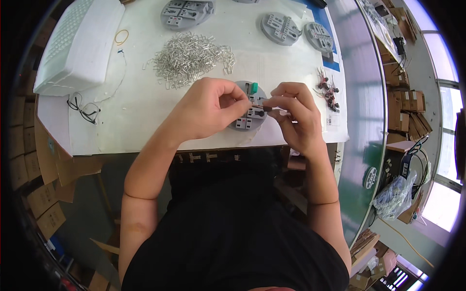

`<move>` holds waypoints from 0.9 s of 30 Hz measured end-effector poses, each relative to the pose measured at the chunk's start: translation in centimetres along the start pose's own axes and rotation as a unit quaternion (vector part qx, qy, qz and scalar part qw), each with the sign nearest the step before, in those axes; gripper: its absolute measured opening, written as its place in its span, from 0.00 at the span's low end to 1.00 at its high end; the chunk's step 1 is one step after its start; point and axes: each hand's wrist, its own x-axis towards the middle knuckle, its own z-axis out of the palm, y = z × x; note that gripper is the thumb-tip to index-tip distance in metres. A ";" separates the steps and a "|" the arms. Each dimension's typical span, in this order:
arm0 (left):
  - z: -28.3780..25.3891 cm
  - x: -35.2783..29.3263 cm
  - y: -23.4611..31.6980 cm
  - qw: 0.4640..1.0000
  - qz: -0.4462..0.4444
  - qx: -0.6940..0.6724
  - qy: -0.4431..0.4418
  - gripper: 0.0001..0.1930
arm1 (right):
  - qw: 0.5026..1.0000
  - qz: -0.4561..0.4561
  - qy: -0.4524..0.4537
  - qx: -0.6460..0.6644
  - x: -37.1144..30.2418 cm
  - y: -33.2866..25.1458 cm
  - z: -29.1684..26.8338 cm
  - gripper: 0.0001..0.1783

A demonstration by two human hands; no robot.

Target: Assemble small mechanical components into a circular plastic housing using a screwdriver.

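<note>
A round grey fixture disc (246, 124) with raised white-and-grey blocks and a green knob-like piece (254, 88) lies near the table's front edge. Over it, my left hand (208, 107) has thumb and forefinger pinched together at the end of a thin reddish wire (257, 105). My right hand (300, 114) comes in from the other side, its fingers closed on a small dark part (267, 108) from which the wire seems to run. The fingertips partly cover the disc's middle, so whether the part touches the disc is unclear.
A heap of bent metal clips (187, 59) lies beyond my left hand. Similar grey discs (280, 28) stand at the back. Small dark parts with red and black wires (328, 91) are at the right. Eyeglasses (85, 109) and a white foam box (80, 46) occupy the left.
</note>
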 end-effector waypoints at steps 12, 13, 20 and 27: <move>2.3 -0.2 0.2 0.992 0.092 0.073 0.043 0.09 | 0.981 0.128 0.116 0.083 -2.8 -0.1 2.4 0.16; 2.2 -0.1 0.0 0.996 0.063 0.050 0.042 0.10 | 0.985 0.116 0.109 0.073 -2.8 0.0 2.5 0.17; 2.8 0.8 -3.1 0.935 0.265 0.196 0.131 0.09 | 0.993 0.089 0.074 0.011 -3.6 1.1 2.8 0.19; 3.4 1.1 -4.3 0.874 0.297 0.362 0.130 0.13 | 0.983 0.068 -0.008 -0.169 -3.2 0.4 2.6 0.15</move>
